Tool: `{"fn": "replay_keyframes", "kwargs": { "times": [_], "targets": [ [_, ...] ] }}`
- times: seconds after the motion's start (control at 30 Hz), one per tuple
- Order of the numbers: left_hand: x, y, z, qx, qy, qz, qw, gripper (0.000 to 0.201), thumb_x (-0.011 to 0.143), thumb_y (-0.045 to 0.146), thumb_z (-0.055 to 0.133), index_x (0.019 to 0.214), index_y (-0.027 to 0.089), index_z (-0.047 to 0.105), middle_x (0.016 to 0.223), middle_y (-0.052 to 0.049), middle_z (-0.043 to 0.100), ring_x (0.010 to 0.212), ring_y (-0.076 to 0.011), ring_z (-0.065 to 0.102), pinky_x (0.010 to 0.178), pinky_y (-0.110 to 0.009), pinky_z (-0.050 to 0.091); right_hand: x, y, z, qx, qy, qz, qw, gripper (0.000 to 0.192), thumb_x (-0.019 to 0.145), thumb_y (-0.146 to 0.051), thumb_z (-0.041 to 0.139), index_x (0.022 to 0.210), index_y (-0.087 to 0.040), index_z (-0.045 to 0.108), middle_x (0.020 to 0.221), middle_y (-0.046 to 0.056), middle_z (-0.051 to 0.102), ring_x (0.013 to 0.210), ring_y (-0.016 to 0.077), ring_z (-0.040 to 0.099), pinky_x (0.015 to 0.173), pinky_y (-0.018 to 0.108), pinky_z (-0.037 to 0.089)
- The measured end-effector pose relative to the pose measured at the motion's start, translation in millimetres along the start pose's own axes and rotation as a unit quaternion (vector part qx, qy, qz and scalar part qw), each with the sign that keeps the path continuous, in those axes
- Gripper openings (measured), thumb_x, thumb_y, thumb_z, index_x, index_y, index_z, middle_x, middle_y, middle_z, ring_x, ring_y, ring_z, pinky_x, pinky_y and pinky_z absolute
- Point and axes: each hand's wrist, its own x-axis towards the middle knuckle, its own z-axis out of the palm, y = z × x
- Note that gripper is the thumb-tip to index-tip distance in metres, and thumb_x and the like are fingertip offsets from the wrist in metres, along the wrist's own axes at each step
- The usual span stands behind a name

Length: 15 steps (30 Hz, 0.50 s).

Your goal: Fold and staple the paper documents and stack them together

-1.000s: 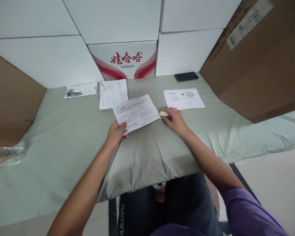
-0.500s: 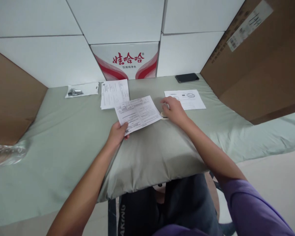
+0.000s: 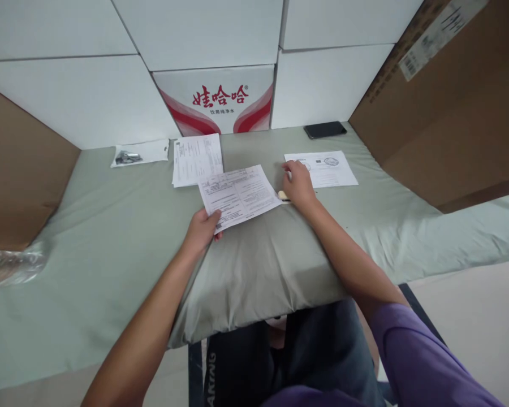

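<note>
The left hand (image 3: 202, 229) pinches the near corner of a printed sheet (image 3: 237, 195) lying on the green cloth (image 3: 110, 243), while the right hand (image 3: 297, 182) covers a small pale object (image 3: 284, 195), its grip hidden.

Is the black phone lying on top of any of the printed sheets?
No, the black phone lies alone on the green cloth, behind the stamped sheet.

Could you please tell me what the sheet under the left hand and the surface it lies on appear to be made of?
The sheet looks like thin matte white paper: printed text, crisp edges, pinned by the left hand. The surface seems a pale green woven cloth over padding: soft wrinkles, rounded front edge.
</note>
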Motion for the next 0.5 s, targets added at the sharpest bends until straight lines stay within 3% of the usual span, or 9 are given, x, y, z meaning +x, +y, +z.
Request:
{"fn": "replay_keyframes", "kwargs": {
  "times": [0.27, 0.5],
  "targets": [
    [-0.3, -0.7, 0.0, -0.004, 0.005, 0.001, 1.000, 0.019, 0.083, 0.027, 0.063, 0.093, 0.011, 0.065, 0.057, 0.001, 0.061, 0.034, -0.0103, 0.047, 0.031, -0.021, 0.033, -2.8, -11.1, -1.0, -0.044, -0.071, 0.045, 0.995, 0.038, 0.085, -0.011, 0.044, 0.118, -0.015, 0.063, 0.116, 0.018, 0.064, 0.110, 0.0340, 0.052, 0.091, 0.047, 0.045],
    [-1.7, -0.8, 2.6, 0.012, 0.015, 0.008, 1.000, 0.018, 0.084, 0.030, 0.062, 0.087, 0.013, 0.064, 0.050, 0.002, 0.057, 0.035, -0.0115, 0.048, 0.032, -0.021, 0.034, -1.4, -9.8, -7.4, 0.003, -0.062, 0.038, 0.997, 0.033, 0.089, -0.013, 0.041, 0.114, -0.015, 0.062, 0.101, 0.013, 0.068, 0.092, 0.0258, 0.060, 0.086, 0.040, 0.045]
  ]
}}
